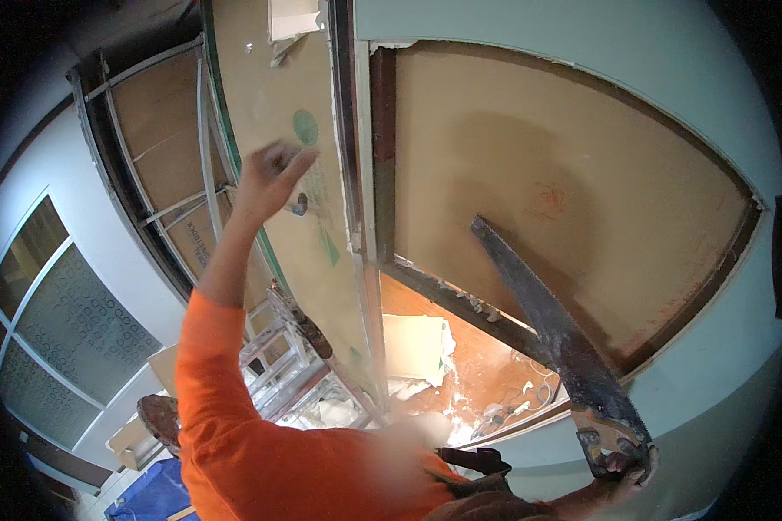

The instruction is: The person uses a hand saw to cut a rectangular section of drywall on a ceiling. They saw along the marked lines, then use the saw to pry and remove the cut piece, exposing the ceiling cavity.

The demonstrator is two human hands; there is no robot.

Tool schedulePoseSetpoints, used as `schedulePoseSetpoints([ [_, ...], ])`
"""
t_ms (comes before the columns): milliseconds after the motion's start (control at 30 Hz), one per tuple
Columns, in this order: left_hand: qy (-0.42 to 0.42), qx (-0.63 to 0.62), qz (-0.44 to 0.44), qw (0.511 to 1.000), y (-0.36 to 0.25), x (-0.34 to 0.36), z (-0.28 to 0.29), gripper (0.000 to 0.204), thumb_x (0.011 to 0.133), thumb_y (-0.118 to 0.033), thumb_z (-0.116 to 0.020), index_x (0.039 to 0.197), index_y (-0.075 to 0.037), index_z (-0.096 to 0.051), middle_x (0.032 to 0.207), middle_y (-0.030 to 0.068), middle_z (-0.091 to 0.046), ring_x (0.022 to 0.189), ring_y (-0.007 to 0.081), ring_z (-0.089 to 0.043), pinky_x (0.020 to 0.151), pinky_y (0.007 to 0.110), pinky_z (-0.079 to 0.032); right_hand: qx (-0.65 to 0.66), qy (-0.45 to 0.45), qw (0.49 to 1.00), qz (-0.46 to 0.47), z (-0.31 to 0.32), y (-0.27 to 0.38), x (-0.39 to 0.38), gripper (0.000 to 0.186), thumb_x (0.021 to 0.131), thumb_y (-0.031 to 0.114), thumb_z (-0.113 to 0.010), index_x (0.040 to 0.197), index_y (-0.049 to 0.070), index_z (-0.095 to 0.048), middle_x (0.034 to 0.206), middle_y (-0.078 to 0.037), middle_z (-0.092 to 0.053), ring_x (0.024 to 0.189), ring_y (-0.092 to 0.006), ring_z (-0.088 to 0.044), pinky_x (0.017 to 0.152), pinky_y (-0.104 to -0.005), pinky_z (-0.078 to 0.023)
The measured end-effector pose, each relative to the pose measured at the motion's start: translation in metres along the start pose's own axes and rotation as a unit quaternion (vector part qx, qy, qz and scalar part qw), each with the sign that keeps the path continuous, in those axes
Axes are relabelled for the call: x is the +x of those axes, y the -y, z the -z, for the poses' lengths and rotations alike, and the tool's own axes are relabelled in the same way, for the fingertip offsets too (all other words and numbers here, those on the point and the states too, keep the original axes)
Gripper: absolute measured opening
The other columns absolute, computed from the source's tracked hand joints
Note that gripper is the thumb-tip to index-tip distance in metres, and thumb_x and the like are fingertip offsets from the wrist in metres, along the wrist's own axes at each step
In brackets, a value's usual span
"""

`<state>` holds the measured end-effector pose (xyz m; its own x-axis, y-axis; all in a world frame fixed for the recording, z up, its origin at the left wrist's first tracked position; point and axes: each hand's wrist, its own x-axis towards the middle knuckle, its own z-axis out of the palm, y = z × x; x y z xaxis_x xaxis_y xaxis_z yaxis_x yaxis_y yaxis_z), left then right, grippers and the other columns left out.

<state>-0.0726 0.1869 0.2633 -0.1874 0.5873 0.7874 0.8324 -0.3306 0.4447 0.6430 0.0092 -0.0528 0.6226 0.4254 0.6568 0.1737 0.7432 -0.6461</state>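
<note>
Frame of bare metal studs (207,139) far left, brown board behind it; lining looks unfinished on that side. Ladder (280,382) below. Next, tall tan board (274,87) is up, edge ragged. Left hand (271,178) is raised in front of it, fingers curled, thumb out; nothing visible in it, but blurred, so can't tell for sure if it's empty, or if it touches the board.

Centre right: lower bay is clear through to a lit floor (421,306) with broken board and crumbs on it, so I'd call that one cut out. Dark crossbar (482,308) above it is still in, scraps stuck along it. Upper bay: pale green wall (573,35) is cut away around it, rough edges; brown backing panel (495,130) looks whole, red mark on it, no saw cut that I can see. My read: roughly halfway, backing and edge trim left.

Handsaw (539,308) slants up across the upper bay; tip contact unclear. Right hand (641,469), far right, is closed around its handle.
</note>
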Motion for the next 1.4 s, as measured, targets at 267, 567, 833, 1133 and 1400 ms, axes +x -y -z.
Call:
schedulePoseSetpoints([
  [267, -0.139, 0.335, -0.259, 0.895, -0.101, 0.132, -0.070, 0.059, 0.087, -0.063, -0.064, 0.087, -0.004, -0.074, 0.081, 0.0147, -0.071, 0.081, 0.0318, -0.073, 0.071, 0.043, -0.058, 0.005, -0.012, 1.000, -0.018, -0.043, 0.050, -0.002, 0.065, 0.089, 0.046, -0.074, 0.133, 0.002, -0.054, 0.061, -0.002, -0.048, 0.049, -0.0136, -0.044, 0.044, -0.0317, -0.036],
  [567, -0.099, 0.338, -0.157, 0.923, -0.112, 0.150, -0.090, 0.056, 0.093, -0.057, -0.059, 0.098, -0.004, -0.074, 0.094, 0.0173, -0.074, 0.091, 0.0328, -0.073, 0.079, 0.044, -0.058, -0.060, -0.015, 0.998, -0.001, -0.018, 0.066, -0.014, 0.065, 0.088, 0.046, -0.077, 0.131, 0.002, -0.056, 0.059, -0.001, -0.046, 0.047, -0.0130, -0.042, 0.044, -0.0314, -0.035],
  [833, -0.144, 0.261, -0.216, 0.930, -0.079, 0.160, -0.115, 0.048, 0.095, -0.050, -0.059, 0.094, -0.005, -0.073, 0.084, 0.0203, -0.072, 0.077, 0.0372, -0.072, 0.071, 0.048, -0.059, -0.080, 0.023, 0.997, -0.006, -0.010, 0.089, -0.022, 0.066, 0.087, 0.046, -0.077, 0.132, 0.003, -0.056, 0.060, 0.000, -0.047, 0.049, -0.0114, -0.043, 0.046, -0.0298, -0.035],
  [1133, 0.143, -0.672, 0.158, 0.709, -0.085, 0.153, -0.125, 0.036, 0.107, -0.020, -0.040, 0.136, 0.002, -0.039, 0.120, 0.0223, -0.060, 0.104, 0.0332, -0.065, 0.088, 0.050, -0.058, -0.070, 0.009, 0.997, 0.008, -0.027, 0.099, -0.040, 0.068, 0.083, 0.045, -0.082, 0.128, 0.001, -0.057, 0.069, -0.003, -0.056, 0.053, -0.0119, -0.050, 0.048, -0.0289, -0.040],
  [1400, 0.040, -0.802, 0.157, 0.575, -0.089, 0.174, -0.166, 0.027, 0.108, -0.012, -0.032, 0.129, 0.001, -0.043, 0.120, 0.0151, -0.053, 0.108, 0.0312, -0.061, 0.095, 0.047, -0.057, -0.124, 0.001, 0.992, 0.029, -0.019, 0.107, -0.047, 0.061, 0.087, 0.046, -0.074, 0.124, 0.000, -0.060, 0.077, -0.009, -0.060, 0.061, -0.0173, -0.056, 0.054, -0.0325, -0.045],
])
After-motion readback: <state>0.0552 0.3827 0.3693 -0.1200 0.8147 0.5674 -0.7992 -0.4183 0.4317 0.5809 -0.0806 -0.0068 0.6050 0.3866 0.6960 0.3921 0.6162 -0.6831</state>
